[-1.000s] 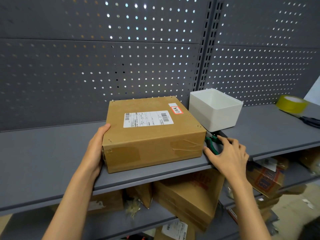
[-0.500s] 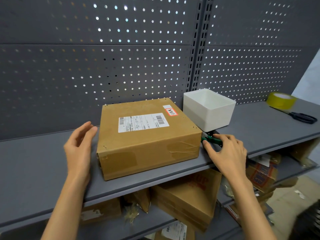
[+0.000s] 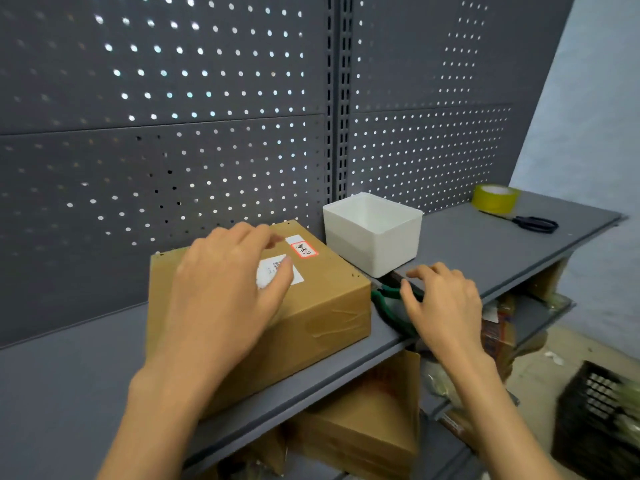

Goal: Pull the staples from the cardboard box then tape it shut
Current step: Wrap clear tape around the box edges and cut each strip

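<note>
Since the earlier frame the left hand (image 3: 221, 292) has swung in from beside the cardboard box (image 3: 311, 306) to hover over or rest on its top, fingers spread and relaxed, gripping nothing; whether it touches the lid cannot be told. The right hand (image 3: 440, 303) has stayed over the green-handled pliers (image 3: 388, 301), fingers (image 3: 415, 271) loosely curled; a firm grip is not evident.

In the head view, the box lies flat on the grey shelf (image 3: 485, 251), just beside the white bin (image 3: 374, 233). It looks stiff and light enough to slide, so a flat palm on the lid should steady it while staples come out along the edges. The pliers look rigid and best taken by both handles.

Counted: one box on this shelf, one pair of pliers, one bin, one roll of yellow tape (image 3: 495, 198), one pair of scissors (image 3: 533, 222). Staples are too small to count.
</note>
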